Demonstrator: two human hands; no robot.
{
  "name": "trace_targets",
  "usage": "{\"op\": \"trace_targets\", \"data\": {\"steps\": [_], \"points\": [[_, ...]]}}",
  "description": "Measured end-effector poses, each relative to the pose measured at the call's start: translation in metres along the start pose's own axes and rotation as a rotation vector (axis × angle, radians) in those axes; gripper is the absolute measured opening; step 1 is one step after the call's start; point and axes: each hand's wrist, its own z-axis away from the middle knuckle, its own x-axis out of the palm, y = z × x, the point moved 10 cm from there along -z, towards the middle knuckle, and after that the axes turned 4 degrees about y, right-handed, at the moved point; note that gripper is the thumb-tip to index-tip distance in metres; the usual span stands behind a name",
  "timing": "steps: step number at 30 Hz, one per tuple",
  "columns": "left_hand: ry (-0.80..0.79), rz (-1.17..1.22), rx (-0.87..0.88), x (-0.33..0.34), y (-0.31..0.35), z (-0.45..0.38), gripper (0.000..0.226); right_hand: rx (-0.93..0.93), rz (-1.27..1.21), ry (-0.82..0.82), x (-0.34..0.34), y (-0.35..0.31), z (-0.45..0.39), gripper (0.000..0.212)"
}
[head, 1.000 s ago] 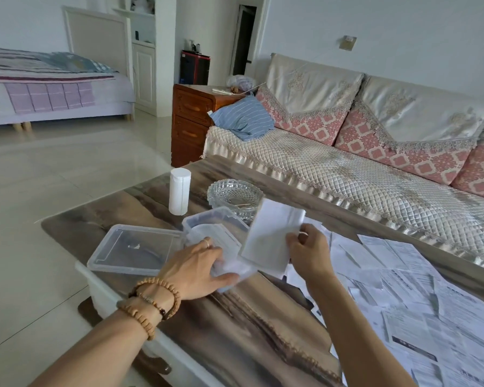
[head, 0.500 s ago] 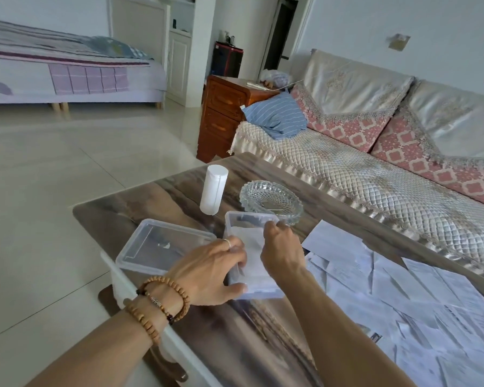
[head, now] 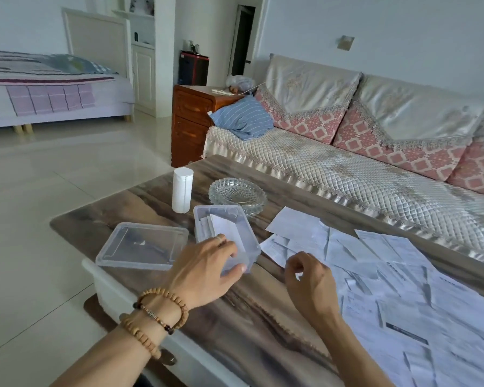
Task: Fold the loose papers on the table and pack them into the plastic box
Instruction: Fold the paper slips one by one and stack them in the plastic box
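Head view: plastic box (head: 200, 219) under left hand (head: 207, 270); right hand (head: 309, 280) beside.

Folded paper (head: 226, 231) now inside plastic box (head: 250, 248), right hand (head: 309, 280) withdrawn, empty.

One clear rectangular plastic box (head: 226, 236) holding at least two folded white papers (head: 227, 231); one clear plastic lid (head: 143, 245) beside it; one round cut-glass dish (head: 237, 194); one upright white cylindrical container (head: 182, 190); loose printed white paper sheets (head: 389, 277) overlapping, too many to count; two hands, left hand (head: 207, 270) and right hand (head: 309, 283); two wooden bead bracelets (head: 157, 319) on one wrist.
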Motion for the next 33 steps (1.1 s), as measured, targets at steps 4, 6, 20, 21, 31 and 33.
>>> {"op": "trace_targets", "data": {"steps": [4, 6, 20, 21, 31, 33], "points": [[-0.087, 0.239, -0.087, 0.043, 0.068, 0.011, 0.019, 0.202, 0.052, -0.054, -0.036, 0.074, 0.063, 0.01], [-0.197, 0.365, -0.206, 0.081, 0.092, 0.015, 0.02, 0.288, 0.132, -0.088, -0.056, 0.109, 0.085, 0.024], [-0.379, 0.975, -0.902, 0.183, 0.208, 0.02, 0.036, 0.58, 0.406, -0.21, -0.131, 0.206, 0.116, 0.077], [-0.389, 1.031, -0.913, 0.183, 0.213, 0.021, 0.047, 0.561, 0.41, -0.159, -0.136, 0.206, 0.116, 0.069], [-0.34, 0.766, -0.748, 0.183, 0.224, 0.01, 0.07, 0.54, 0.318, 0.2, -0.199, 0.228, 0.134, 0.022], [-0.31, 0.805, -0.72, 0.174, 0.215, 0.012, 0.069, 0.548, 0.239, 0.288, -0.21, 0.227, 0.138, 0.03]]}}
